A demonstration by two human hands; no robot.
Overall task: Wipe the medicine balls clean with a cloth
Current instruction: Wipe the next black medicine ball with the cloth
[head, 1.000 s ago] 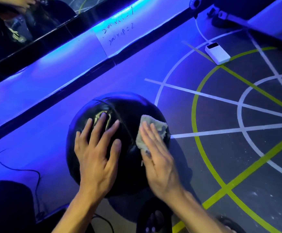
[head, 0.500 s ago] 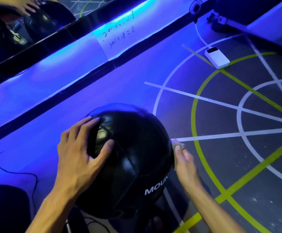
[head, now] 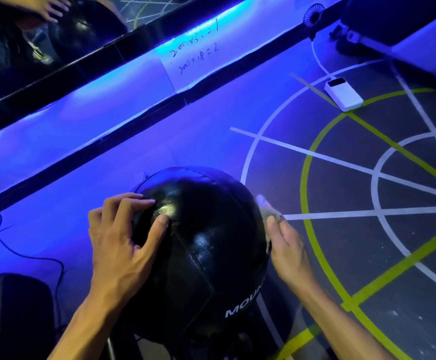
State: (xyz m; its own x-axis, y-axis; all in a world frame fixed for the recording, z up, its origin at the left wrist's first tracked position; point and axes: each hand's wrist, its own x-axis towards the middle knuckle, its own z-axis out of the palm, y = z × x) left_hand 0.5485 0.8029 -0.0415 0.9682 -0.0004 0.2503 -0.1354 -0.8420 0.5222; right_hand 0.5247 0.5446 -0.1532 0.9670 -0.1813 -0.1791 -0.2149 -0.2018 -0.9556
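— blue light washes over a dark gym floor (head: 354,242) painted with white and yellow-green lines. what's happening down there?

— a person is bent over a big black medicine ball (head: 201,245) sitting on the floor between their arms, close to the lit base of a mirrored wall (head: 56,55).

— what are the hands doing?

— the left hand (head: 123,240) is spread wide across the upper left of the ball, fingers curled onto a seam, thumb pressing the shiny top panel. it grips nothing but the ball itself. the right hand (head: 287,245) is flat against the ball's right flank, fingers together, pressing a pale cloth (head: 266,206) to the surface. only the cloth's top edge peeks out above the fingertips; the rest is hidden.

— so which part is being cleaned?

— the right side, i'd say. white lettering low on the front looks untouched by the cloth.

— any advice for doing it well?

— keep the left hand firm so the ball can't roll, run the cloth along the stitched seams where grime would collect, then turn the ball to bring a fresh panel round. the underside will want lifting.

— anything else nearby?

— a white power bank (head: 344,93) on a cable, well away to the right, and loose black cords (head: 17,245) on the left.
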